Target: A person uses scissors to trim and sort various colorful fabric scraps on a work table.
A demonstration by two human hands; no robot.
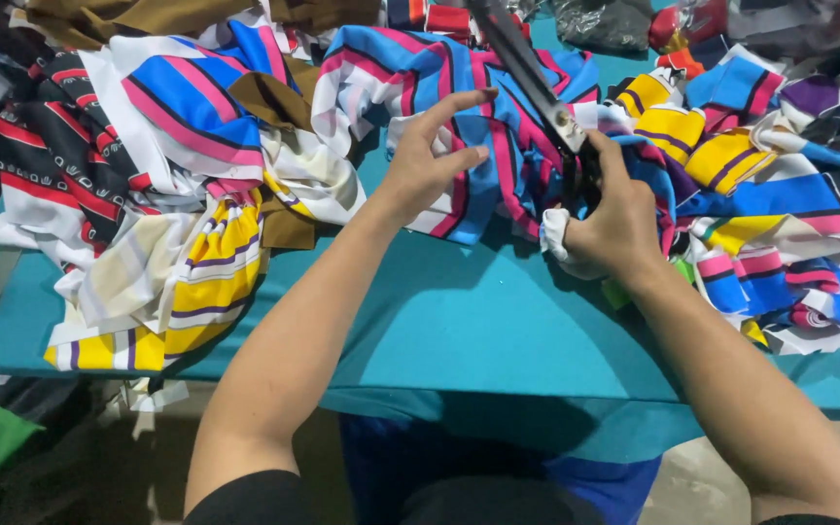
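My right hand (pixel 612 219) grips the handles of large black fabric scissors (pixel 527 73), whose blades point up and away over a piece of blue, pink and white striped fabric (pixel 420 68). A strip of white cloth is wrapped around the scissor handle at my fingers. My left hand (pixel 430 160) rests with fingers spread on the same striped piece, just left of the blades. The fabric lies on a table covered in teal cloth (pixel 459 321).
Heaps of striped fabric pieces crowd the table: a black, red and white piece (pixel 51 146) and a yellow striped piece (pixel 201 282) at left, yellow and blue pieces (pixel 731 156) at right. Brown cloth (pixel 148 15) lies at the back. The table's front edge runs below my forearms.
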